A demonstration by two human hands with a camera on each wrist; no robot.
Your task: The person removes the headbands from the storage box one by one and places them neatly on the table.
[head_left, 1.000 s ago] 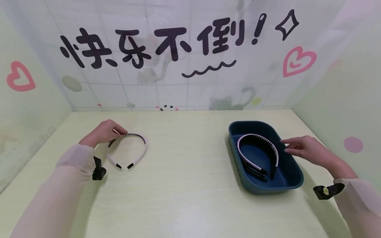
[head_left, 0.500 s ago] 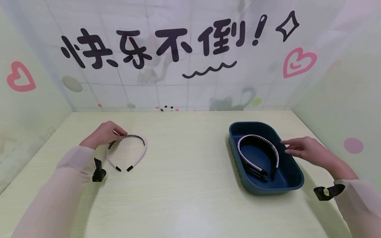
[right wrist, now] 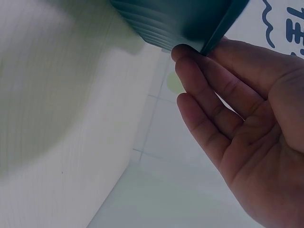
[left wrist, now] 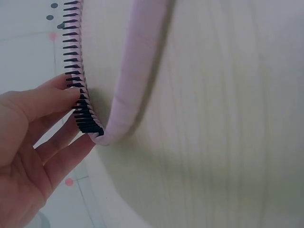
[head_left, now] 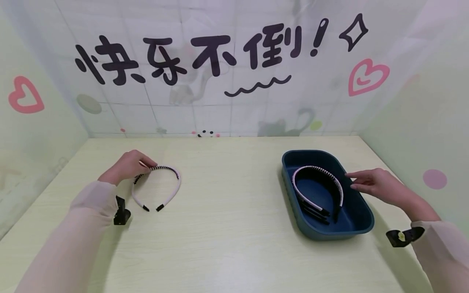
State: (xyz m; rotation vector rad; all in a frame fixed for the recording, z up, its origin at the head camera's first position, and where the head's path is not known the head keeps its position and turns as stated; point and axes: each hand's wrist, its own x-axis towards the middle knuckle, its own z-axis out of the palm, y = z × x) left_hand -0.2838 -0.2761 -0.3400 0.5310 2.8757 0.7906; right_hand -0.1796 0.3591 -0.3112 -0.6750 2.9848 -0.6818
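My left hand (head_left: 129, 165) pinches the top of a pale pink headband (head_left: 171, 202) at the left of the table. Black comb teeth line the inside of its arch, and its black-tipped ends point toward me. In the left wrist view, the thumb (left wrist: 52, 100) and fingers close on the toothed part. On the right, a dark blue plastic basin (head_left: 315, 233) holds another pale headband (head_left: 295, 184) with black ends, along with thin black pieces partly hidden under it. My right hand (head_left: 381, 186) grips the basin's right rim between thumb and fingers; the fingers lie against its outer wall.
A light wooden table (head_left: 227, 203) stretches between the two hands. A printed white backdrop (head_left: 220, 110) stands along its far edge, and pale side panels (head_left: 428, 134) flank it. Both wrists wear black straps (head_left: 403, 237).
My left hand and its headband have shifted very slightly toward me. My right hand keeps its place at the basin's rim.
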